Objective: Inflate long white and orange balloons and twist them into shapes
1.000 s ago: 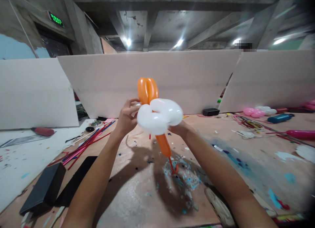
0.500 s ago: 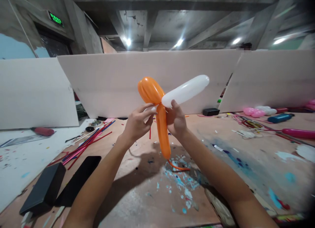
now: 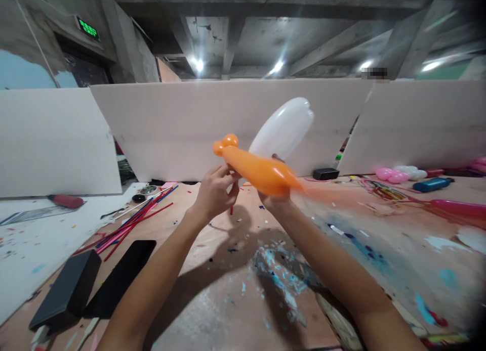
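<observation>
A twisted balloon figure is held up in the middle, made of an orange balloon and a white balloon. Two small round orange bubbles sit at its left end. My left hand is closed in a pinch at the figure's underside, near these bubbles; what exactly lies between the fingertips is hidden. Behind the orange segment, my right hand grips the figure where the white loop joins; one fingertip shows against the white balloon and the other fingers are covered. The orange tail to the right is smeared by motion.
Uninflated balloons lie at left, beside a black power bank and a phone. White boards stand behind the table. A small black box, a blue pump and pink balloons are on the right.
The figure has turned: the orange segment that hung down now points right, its tail swinging. The white part is tilted more upright, showing a folded loop, and orange bubbles have come into view.
</observation>
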`<state>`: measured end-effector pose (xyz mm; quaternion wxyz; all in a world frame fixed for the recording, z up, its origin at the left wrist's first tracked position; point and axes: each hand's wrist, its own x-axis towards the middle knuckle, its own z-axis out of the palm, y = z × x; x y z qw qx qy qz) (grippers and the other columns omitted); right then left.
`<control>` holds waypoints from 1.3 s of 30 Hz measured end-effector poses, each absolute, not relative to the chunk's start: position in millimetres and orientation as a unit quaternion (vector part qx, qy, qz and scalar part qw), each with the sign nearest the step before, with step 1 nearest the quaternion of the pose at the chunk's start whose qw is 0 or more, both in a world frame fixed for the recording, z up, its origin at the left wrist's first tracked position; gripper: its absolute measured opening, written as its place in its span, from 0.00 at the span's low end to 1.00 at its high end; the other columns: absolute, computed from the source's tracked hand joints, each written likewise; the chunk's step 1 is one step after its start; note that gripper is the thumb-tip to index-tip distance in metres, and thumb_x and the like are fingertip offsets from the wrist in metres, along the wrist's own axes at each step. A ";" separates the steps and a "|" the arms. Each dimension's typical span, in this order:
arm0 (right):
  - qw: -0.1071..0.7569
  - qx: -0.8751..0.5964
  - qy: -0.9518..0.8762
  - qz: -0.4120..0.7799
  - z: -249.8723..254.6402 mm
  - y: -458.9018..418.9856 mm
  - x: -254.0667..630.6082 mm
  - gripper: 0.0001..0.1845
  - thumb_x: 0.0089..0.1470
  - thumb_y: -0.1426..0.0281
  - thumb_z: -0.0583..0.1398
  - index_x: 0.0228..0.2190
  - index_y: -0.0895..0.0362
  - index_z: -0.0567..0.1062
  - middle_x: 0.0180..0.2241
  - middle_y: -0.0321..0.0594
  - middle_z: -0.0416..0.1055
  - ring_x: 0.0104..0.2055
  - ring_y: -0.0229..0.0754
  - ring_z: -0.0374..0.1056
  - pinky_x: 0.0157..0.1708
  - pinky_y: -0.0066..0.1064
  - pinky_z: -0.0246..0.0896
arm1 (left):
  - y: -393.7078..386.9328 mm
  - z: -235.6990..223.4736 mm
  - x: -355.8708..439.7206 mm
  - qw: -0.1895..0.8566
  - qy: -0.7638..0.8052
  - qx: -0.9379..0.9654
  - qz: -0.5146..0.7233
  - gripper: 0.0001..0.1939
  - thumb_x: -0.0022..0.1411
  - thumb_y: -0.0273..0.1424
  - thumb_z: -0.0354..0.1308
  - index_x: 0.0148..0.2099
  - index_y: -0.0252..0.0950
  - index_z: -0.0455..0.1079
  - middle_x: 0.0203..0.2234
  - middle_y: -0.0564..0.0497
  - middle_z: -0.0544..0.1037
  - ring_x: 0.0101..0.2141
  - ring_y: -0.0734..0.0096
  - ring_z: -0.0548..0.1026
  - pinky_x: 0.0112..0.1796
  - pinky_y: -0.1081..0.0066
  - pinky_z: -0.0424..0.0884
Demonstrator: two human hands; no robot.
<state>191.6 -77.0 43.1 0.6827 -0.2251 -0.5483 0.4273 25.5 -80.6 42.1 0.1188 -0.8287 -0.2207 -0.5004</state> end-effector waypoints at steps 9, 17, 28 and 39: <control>0.705 -0.256 -0.567 0.341 32.5 -62.6 187.1 0.17 0.46 0.57 0.67 0.34 0.55 0.74 0.29 0.36 0.72 0.30 0.39 0.68 0.28 0.30 0.65 | -87.7 51.0 24.4 -0.201 -0.303 -0.839 -0.405 0.14 0.65 0.36 0.51 0.44 0.36 0.75 0.39 0.48 0.80 0.38 0.67 0.76 0.40 0.68 0.71; 0.608 -0.292 -0.616 0.407 27.3 -53.9 196.5 0.23 0.42 0.55 0.69 0.36 0.56 0.74 0.33 0.40 0.74 0.32 0.41 0.70 0.31 0.33 0.67 | -47.4 43.1 -2.8 -0.279 -0.338 -0.757 -0.485 0.29 0.54 0.46 0.64 0.51 0.32 0.67 0.43 0.41 0.76 0.35 0.68 0.76 0.32 0.71 0.71; 0.556 -0.242 -0.624 0.493 26.8 -59.1 189.5 0.21 0.43 0.55 0.70 0.31 0.58 0.74 0.26 0.37 0.72 0.25 0.36 0.67 0.26 0.31 0.67 | -62.6 56.1 -3.1 -0.412 -0.240 -0.721 -0.504 0.19 0.54 0.39 0.66 0.41 0.29 0.72 0.33 0.45 0.79 0.32 0.69 0.75 0.34 0.72 0.70; 0.527 -0.235 -0.628 0.522 36.7 -77.5 183.6 0.26 0.49 0.46 0.61 0.25 0.59 0.72 0.20 0.38 0.68 0.20 0.37 0.63 0.20 0.31 0.60 | -65.5 56.8 -5.8 -0.581 -0.117 -0.682 -0.429 0.21 0.58 0.43 0.63 0.43 0.29 0.74 0.33 0.42 0.80 0.32 0.67 0.78 0.35 0.70 0.76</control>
